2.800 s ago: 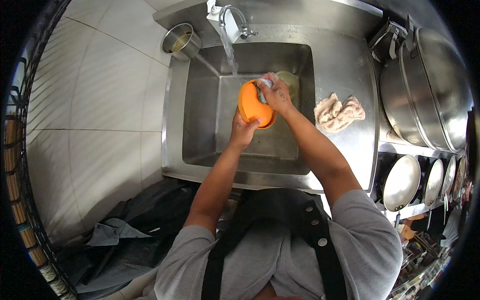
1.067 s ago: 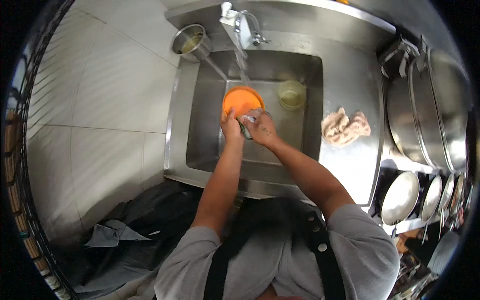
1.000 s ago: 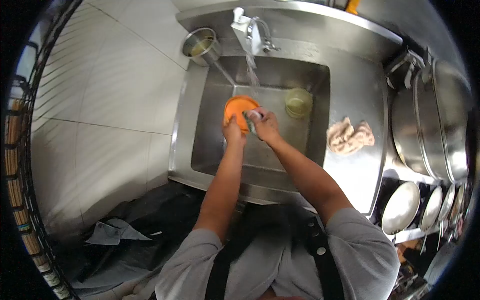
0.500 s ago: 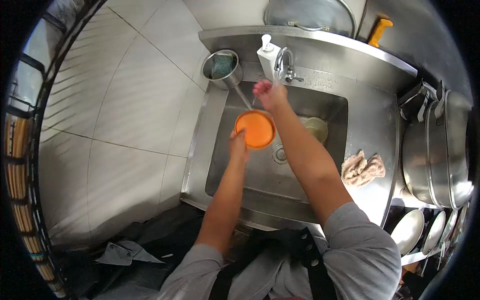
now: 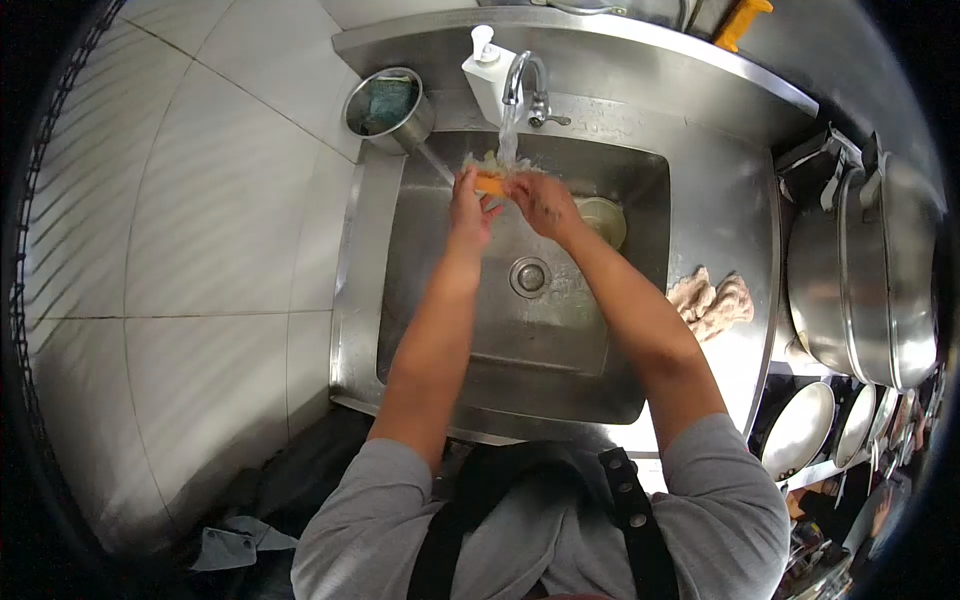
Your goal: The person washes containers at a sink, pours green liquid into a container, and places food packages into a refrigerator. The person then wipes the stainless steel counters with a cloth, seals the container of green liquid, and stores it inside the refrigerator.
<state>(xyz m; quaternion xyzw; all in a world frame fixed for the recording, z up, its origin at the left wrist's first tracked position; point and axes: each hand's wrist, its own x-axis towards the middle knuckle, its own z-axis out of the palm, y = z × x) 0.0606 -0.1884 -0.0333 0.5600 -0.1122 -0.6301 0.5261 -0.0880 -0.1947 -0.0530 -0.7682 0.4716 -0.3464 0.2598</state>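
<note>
The orange dish (image 5: 490, 186) is tilted nearly edge-on under the running water (image 5: 508, 143) in the upper part of the sink (image 5: 480, 330). My left hand (image 5: 471, 212) grips its left side, and my right hand (image 5: 543, 203) holds its right side. Water splashes just behind the dish. A pale translucent container (image 5: 604, 220) sits in the sink, partly hidden by my right forearm. The green scrubbing pad (image 5: 389, 102) lies in a metal pot (image 5: 412, 128) at the sink's back left corner.
A faucet (image 5: 530, 70) and white pump bottle (image 5: 490, 80) stand behind the sink. A crumpled cloth (image 5: 715, 303) lies on the right counter. Large metal pots (image 5: 865, 280) and pans (image 5: 800, 430) are at the right. An orange handle (image 5: 744, 22) shows at the back.
The pad left my right hand and is now in the metal pot. My right hand has returned to the orange dish, which moved under the stream and tilted. The view shifted.
</note>
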